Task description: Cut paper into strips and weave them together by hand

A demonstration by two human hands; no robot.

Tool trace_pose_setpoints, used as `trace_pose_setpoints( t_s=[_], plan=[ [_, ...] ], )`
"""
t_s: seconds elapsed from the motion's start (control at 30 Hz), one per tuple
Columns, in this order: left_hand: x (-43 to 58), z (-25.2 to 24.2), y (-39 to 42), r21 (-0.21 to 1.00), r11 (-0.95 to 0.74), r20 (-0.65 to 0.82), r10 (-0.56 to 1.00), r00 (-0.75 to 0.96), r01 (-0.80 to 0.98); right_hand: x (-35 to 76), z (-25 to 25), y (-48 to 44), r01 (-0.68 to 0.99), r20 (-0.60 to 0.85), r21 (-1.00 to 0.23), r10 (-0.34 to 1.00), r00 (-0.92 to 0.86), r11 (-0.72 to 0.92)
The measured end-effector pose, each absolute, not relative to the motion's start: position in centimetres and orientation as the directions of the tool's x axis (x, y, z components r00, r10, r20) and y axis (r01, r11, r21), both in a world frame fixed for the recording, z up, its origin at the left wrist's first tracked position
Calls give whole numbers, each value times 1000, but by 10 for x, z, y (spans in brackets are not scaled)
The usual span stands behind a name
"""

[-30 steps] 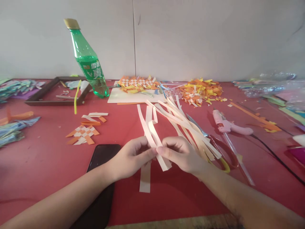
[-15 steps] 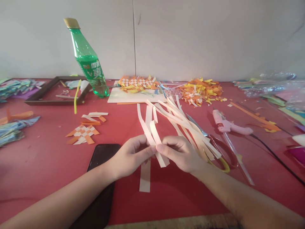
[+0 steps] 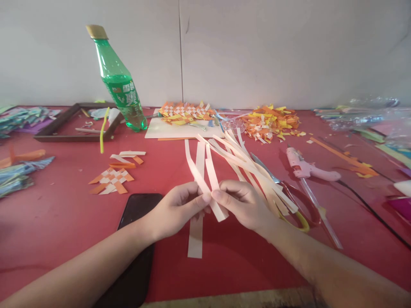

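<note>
My left hand (image 3: 175,208) and my right hand (image 3: 244,204) meet over the red table (image 3: 64,214), both pinching pale cream paper strips (image 3: 208,179) that cross between my fingertips. One strip hangs down to the table below my hands. A fan of more cream strips (image 3: 247,164) lies just beyond my right hand, partly over red-handled scissors (image 3: 298,201).
A black phone (image 3: 135,239) lies under my left forearm. Woven orange-and-white pieces (image 3: 111,179) sit to the left, a green bottle (image 3: 120,83) and wooden frame (image 3: 54,128) behind. A pink glue gun (image 3: 310,169) with cable, orange scraps (image 3: 269,122) and a white board (image 3: 180,128) lie beyond.
The strip held in my right hand has flattened from a raised curl and now lies straighter against the others. My hands shifted slightly upward.
</note>
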State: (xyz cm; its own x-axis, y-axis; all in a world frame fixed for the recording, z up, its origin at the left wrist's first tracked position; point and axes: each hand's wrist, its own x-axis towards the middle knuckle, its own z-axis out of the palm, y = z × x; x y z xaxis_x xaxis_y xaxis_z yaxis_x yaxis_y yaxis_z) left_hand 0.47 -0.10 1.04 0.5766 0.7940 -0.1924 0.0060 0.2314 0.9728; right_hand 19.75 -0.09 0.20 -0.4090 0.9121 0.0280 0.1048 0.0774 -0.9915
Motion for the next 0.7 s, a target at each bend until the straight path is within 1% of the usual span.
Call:
trace_pose_setpoints(
  t_s=[0.13,0.3,0.5,0.7],
  plan=[
    [5,12,-2,977,210,-188,760,622,38,197,-1,0,92,20,-994,913,-408,63],
    [6,12,-2,978,203,-188,791,583,40,197,0,-1,85,11,-995,901,-434,53],
    [6,10,0,981,196,-164,815,556,2,197,3,-1,115,75,-985,921,-382,128],
    [4,9,1,974,226,-210,836,506,31,198,0,0,73,39,-995,936,-351,69]
  ],
)
